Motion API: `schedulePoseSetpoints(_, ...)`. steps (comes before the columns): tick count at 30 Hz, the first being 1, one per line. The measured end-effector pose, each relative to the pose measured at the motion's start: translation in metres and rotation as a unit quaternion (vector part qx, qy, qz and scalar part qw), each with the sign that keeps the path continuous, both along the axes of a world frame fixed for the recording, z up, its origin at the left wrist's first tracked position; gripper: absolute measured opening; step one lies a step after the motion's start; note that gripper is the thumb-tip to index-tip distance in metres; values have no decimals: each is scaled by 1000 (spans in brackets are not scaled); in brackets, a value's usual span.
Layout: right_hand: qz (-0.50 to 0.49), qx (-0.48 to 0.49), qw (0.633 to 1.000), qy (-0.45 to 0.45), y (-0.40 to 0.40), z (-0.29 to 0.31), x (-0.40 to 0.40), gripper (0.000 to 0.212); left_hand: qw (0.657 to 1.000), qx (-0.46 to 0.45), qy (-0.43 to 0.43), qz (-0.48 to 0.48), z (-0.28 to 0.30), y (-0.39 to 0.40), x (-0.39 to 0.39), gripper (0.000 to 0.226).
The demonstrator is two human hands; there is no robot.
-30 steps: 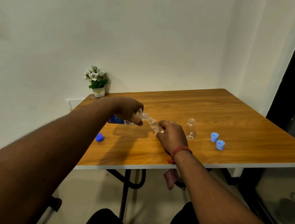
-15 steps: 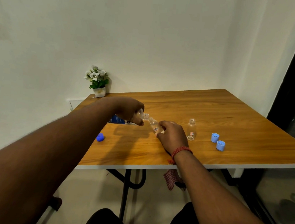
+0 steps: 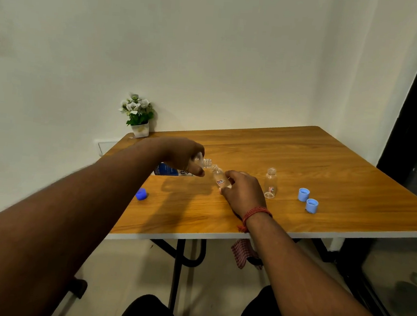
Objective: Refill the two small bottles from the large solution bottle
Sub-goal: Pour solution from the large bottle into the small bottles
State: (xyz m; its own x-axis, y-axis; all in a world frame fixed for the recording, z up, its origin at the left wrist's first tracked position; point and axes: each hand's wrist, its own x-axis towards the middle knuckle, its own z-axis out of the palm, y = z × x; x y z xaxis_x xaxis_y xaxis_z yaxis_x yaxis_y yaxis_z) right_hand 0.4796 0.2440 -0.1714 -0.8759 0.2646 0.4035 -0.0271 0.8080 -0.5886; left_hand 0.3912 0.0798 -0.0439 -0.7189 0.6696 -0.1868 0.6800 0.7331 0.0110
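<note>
My left hand [image 3: 182, 154] grips the large solution bottle [image 3: 169, 171], clear with a blue label, tipped nearly flat so its open neck points right. My right hand [image 3: 243, 190] holds a small clear bottle [image 3: 219, 177] tilted toward that neck; the two mouths meet. A second small clear bottle [image 3: 270, 183] stands upright and uncapped on the wooden table [image 3: 327, 168], just right of my right hand. Whether liquid is flowing is too small to tell.
Two light blue caps [image 3: 304, 194] [image 3: 311, 205] lie to the right of the standing bottle. A darker blue cap [image 3: 141, 194] lies at the left near the table edge. A small potted plant [image 3: 138, 116] stands at the back left corner against the wall.
</note>
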Motion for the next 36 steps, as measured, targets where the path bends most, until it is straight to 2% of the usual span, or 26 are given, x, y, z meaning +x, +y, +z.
schedulePoseSetpoints(8, 15, -51, 998, 12, 0, 3, 3, 27, 993, 109, -25, 24, -9, -5, 5, 59)
schedulePoseSetpoints(14, 19, -76, 997, 20, 0, 5, 3, 29, 968, 234, -77, 49, -19, -14, 7, 56)
schedulePoseSetpoints(17, 15, -88, 996, 11, 0, 4, 2, 30, 935, 327, -124, 60, -25, -20, 7, 50)
schedulePoseSetpoints(23, 12, -83, 996, -11, 1, 3, 0, 30, 846, 480, -217, 83, -45, -31, 5, 44)
schedulePoseSetpoints(28, 1, -72, 997, -32, 0, 3, 0, 28, 783, 553, -268, 90, -56, -35, 6, 23)
schedulePoseSetpoints(36, -26, -47, 997, -50, -1, 0, -4, 29, 718, 609, -320, 107, -67, -43, -2, 29)
